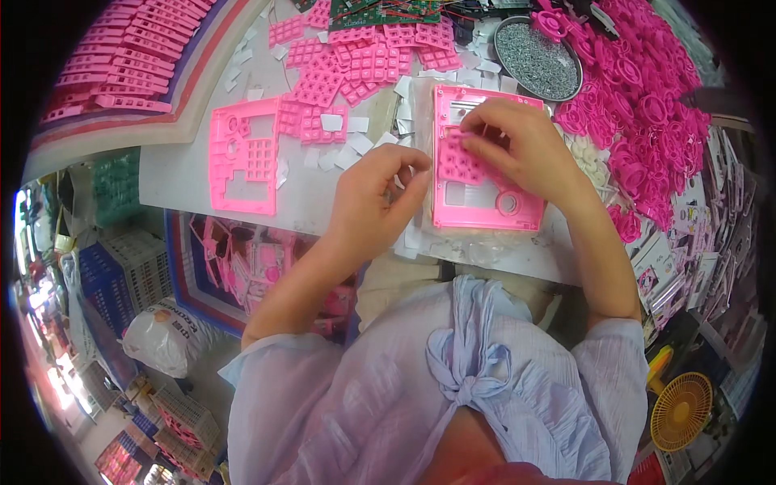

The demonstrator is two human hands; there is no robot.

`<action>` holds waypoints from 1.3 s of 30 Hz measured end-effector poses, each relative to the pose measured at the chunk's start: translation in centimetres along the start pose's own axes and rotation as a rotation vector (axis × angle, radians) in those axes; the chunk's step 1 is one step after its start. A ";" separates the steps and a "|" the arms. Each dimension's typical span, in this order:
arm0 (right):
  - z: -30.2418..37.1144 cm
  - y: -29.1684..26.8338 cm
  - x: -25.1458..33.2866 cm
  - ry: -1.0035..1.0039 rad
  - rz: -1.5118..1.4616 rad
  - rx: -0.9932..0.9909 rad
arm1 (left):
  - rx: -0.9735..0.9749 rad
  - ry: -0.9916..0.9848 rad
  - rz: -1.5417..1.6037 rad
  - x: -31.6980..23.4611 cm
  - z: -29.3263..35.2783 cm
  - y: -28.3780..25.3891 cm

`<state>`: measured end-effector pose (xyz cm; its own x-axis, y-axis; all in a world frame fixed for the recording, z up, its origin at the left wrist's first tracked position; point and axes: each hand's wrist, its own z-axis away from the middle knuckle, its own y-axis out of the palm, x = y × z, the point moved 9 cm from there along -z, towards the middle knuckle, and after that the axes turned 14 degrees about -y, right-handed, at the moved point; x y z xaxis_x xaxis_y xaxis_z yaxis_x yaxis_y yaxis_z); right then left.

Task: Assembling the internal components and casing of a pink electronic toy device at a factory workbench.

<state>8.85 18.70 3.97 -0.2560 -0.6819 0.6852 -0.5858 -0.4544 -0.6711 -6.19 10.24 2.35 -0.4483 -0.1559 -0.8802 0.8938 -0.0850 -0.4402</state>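
Note:
A pink plastic casing [485,218] lies on a clear plastic bag at the table's front, with a darker pink keypad [459,167] seated in its left middle. Over the upper part of the casing, my right hand [525,149] bends its thumb and forefinger together by the keypad's top edge. Whatever is between those fingertips is too small to make out. Just left of the casing, my left hand [376,194] is curled with thumb and forefinger close together. Its fingertips come near the casing's left edge, and what they pinch, if anything, is hidden.
A second pink casing [259,171] lies at left. Behind are pink keypads [319,81], white paper pieces [347,158] and green circuit boards [380,12]. A round tray of small screws [533,61] and heaped pink rings [638,105] stand at right. Stacked casings [133,56] fill the far left.

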 end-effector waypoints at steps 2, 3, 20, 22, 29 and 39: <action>-0.4 0.1 0.1 -0.031 0.044 0.012 | -0.027 0.069 -0.041 -0.6 0.1 0.2; -0.6 0.1 0.1 -0.049 0.066 0.018 | -0.042 0.104 -0.062 -0.9 0.1 0.3; 4.2 5.2 4.4 -0.125 0.508 0.387 | -0.221 0.557 -0.360 -3.9 -1.9 -3.0; 4.2 5.4 4.7 -0.107 0.517 0.407 | -0.315 0.531 -0.397 -4.2 -4.4 -5.6; 4.1 5.7 4.8 -0.082 0.482 0.422 | -0.253 -0.309 -0.722 1.4 -20.5 -13.2; 4.3 5.7 5.0 -0.121 0.485 0.371 | -0.487 -0.442 -0.401 5.0 -30.4 -12.5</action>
<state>7.51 10.28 2.37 -0.3245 -0.9108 0.2552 -0.1132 -0.2305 -0.9665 -19.42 40.46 -1.94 -0.6082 -0.5918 -0.5290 0.5181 0.2090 -0.8294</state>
